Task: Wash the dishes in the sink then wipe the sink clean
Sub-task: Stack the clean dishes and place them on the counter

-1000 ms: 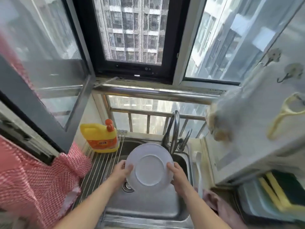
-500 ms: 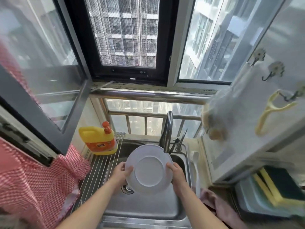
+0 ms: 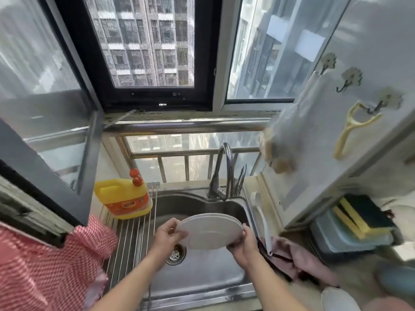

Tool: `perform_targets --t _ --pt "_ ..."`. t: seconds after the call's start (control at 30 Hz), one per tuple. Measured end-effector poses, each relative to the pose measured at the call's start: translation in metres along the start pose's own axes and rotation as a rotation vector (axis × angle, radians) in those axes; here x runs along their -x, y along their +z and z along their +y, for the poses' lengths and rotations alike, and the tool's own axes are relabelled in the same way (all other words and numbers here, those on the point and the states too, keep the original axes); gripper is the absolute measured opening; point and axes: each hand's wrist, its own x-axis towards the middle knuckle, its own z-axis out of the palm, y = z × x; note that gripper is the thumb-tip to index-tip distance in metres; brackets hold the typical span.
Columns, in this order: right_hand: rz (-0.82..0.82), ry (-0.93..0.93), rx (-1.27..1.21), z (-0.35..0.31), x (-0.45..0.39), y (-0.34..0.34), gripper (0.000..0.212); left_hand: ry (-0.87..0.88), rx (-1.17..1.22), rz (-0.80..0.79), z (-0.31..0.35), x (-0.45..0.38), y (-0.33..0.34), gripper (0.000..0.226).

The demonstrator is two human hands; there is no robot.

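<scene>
A white plate [image 3: 210, 231] hangs over the steel sink [image 3: 202, 279], tilted nearly flat with its underside toward me. My left hand [image 3: 167, 234] pinches its left rim and my right hand [image 3: 243, 242] grips its right rim from below. The drain strainer [image 3: 175, 254] shows under the plate. The faucet [image 3: 225, 171] arches over the sink's back edge; I see no water running from it.
A yellow detergent jug [image 3: 125, 198] stands on a wire drying rack [image 3: 130, 234] left of the sink. A pink cloth [image 3: 298, 259] and white brush [image 3: 261, 216] lie on the right counter. Sponges [image 3: 361, 218] sit in a tray. Another white dish [image 3: 336, 299] is at bottom right.
The plate has tipped from facing me upright to lying nearly flat and has come lower over the sink. Both hands kept hold of its rim. My view has shifted left and down.
</scene>
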Motion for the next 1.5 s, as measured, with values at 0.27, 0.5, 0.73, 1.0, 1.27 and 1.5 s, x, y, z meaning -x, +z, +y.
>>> perform_targets --t 0.27,0.5,0.73,1.0,1.27,1.5 --pt "0.015 0.036 0.202 0.032 0.02 -0.045 0.036 -0.071 -0.103 -0.121 -0.046 -0.004 -0.014 0.036" --pt "0.063 -0.204 0.399 0.049 0.022 -0.052 0.069 -0.241 0.032 0.039 -0.049 0.015 0.011 0.034" --pt "0.19 -0.436 0.44 0.031 0.041 -0.088 0.026 -0.028 -0.117 0.119 -0.019 0.046 0.065 0.032" --pt "0.438 -0.539 0.724 -0.009 0.093 -0.207 0.029 0.065 -0.26 0.058 -0.011 0.104 0.191 0.046" --pt "0.627 -0.714 0.84 -0.022 0.16 -0.353 0.037 0.248 -0.444 -0.121 -0.019 0.177 0.318 0.047" --pt "0.769 -0.737 0.856 0.014 0.197 -0.449 0.029 0.331 -0.594 -0.367 -0.035 0.215 0.376 0.048"
